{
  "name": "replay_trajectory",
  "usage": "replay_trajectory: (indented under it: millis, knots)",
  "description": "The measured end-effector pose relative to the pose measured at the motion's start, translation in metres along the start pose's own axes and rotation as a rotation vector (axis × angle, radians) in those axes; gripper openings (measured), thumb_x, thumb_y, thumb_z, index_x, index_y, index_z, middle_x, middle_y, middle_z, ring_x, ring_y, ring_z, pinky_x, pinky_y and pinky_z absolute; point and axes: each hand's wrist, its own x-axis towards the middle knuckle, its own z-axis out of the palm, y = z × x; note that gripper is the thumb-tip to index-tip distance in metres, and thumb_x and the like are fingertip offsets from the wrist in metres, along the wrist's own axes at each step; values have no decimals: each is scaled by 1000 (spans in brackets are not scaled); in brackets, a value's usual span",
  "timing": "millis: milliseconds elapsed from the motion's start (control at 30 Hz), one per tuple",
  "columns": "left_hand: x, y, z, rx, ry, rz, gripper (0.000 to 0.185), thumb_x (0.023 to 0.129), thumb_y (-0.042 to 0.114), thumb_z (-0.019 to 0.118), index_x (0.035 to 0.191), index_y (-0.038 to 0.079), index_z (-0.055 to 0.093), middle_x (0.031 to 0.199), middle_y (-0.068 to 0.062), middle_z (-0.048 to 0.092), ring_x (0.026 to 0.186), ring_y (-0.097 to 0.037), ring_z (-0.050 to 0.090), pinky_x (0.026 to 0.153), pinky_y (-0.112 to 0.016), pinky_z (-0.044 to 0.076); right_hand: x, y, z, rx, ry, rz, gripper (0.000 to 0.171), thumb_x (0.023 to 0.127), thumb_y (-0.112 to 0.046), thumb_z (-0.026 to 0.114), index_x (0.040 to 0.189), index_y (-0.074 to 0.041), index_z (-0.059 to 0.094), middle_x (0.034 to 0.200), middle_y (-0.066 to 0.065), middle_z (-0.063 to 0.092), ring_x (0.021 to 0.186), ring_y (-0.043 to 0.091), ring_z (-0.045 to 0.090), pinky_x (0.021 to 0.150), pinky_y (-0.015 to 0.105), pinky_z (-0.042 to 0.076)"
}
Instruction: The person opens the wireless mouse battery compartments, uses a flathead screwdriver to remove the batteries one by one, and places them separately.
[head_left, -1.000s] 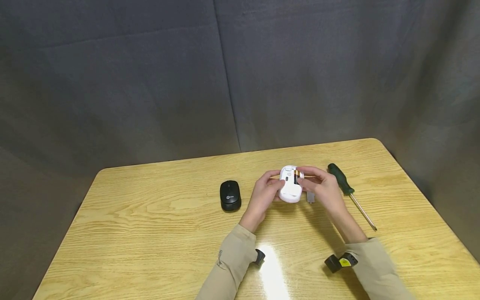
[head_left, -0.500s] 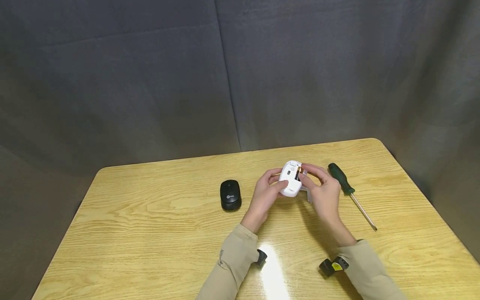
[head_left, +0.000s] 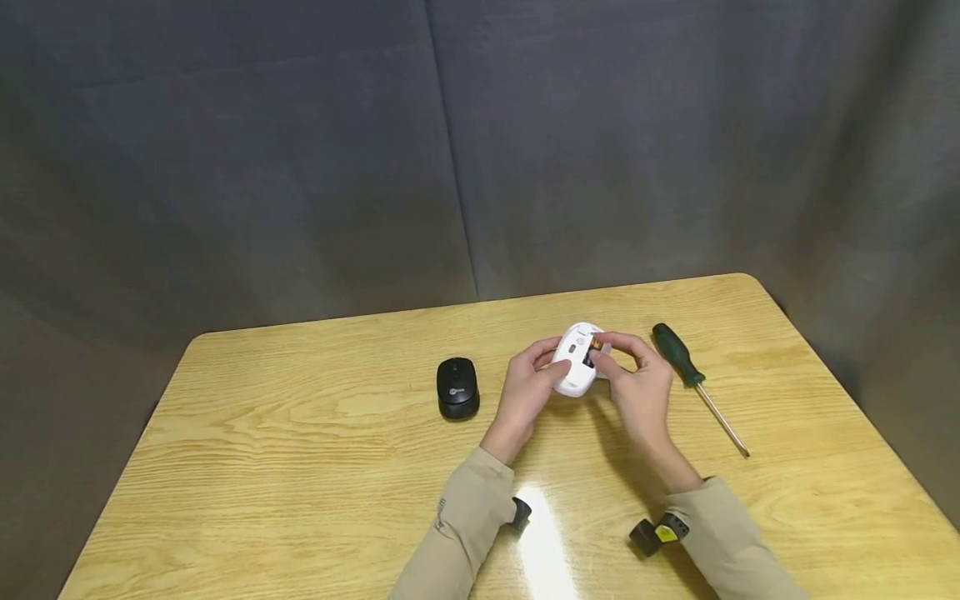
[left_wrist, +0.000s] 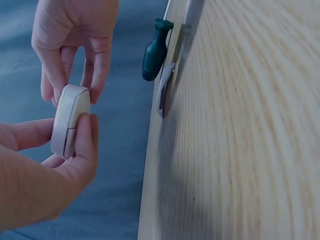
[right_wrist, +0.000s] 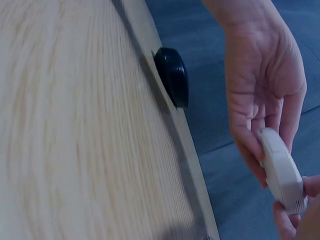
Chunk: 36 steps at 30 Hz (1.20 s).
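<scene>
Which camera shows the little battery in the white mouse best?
The head view: the battery shows orange in the white mouse, at the right hand. Both wrist views show only the mouse's white shell edge-on; the battery is hidden.

Battery [head_left: 595,342] in white mouse [head_left: 573,369] — mostly hidden.

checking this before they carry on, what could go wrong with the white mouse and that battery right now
1. The white mouse is held above the table by fingertips alone, so a slip of the left hand could drop it.
2. The right hand pinches the battery at the open bay; it may pop out and roll away.
3. A grey cover lies near the green screwdriver and could get knocked aside.
</scene>
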Motion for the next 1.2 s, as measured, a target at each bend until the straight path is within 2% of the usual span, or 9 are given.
replay_trajectory:
  millis: [167,367,433,533,700,833,1000,1100,1200]
  knots:
    - [1,-1,-1,10,-5,15,40,95,3,66,134,-4,64,120,-17,71,88,-13,66,64,-20,52,-4,-3,4,57,27,6,19,87,9,76,106,8,75,109,19,74,108,9,62,61,12,50]
    - [1,0,-1,2,-5,11,39,95,1,67,133,-3,66,120,-17,71,88,-13,66,66,-20,54,-5,-4,5,119,56,0,12,85,15,75,97,14,72,97,1,75,104,13,66,71,17,57]
    - [1,1,-1,-4,-2,8,39,94,1,67,133,-3,66,119,-17,71,87,-13,65,65,-20,53,-5,-5,5,131,55,-5,11,85,15,74,96,14,72,95,-1,74,102,14,67,73,18,58]
    - [1,1,-2,1,1,10,39,94,2,67,133,-2,66,120,-16,70,89,-13,64,65,-20,52,-4,-4,6,130,52,-28,11,84,16,75,95,13,72,97,7,75,102,16,68,83,21,57]
    - [2,0,-2,32,13,8,38,94,4,68,132,-1,68,121,-14,68,100,-16,62,68,-21,52,-5,-2,7,126,57,-79,10,83,18,75,92,13,73,103,24,72,104,15,67,104,28,49]
    - [1,-1,-2,39,23,16,36,94,4,68,130,-2,69,120,-14,69,99,-16,62,67,-21,51,-9,-2,8,119,52,-112,9,84,19,73,91,12,73,102,25,72,104,13,68,106,29,48]
    - [2,-2,-1,53,29,34,35,94,5,69,128,-2,70,118,-13,70,95,-14,62,65,-22,50,-11,0,8,59,42,-177,30,86,19,72,114,12,67,103,25,73,106,12,68,109,31,46]
    - [2,-2,0,54,27,43,35,94,7,70,129,-1,69,118,-12,70,97,-14,63,67,-24,51,-10,2,7,5,37,-201,45,88,17,72,130,9,59,113,23,72,115,18,65,111,31,43]
    - [2,-1,-1,44,38,43,36,94,7,70,129,-1,68,118,-11,69,98,-15,62,69,-26,51,-9,4,7,-29,22,-196,47,89,13,73,133,9,57,121,21,71,122,24,62,112,30,42]
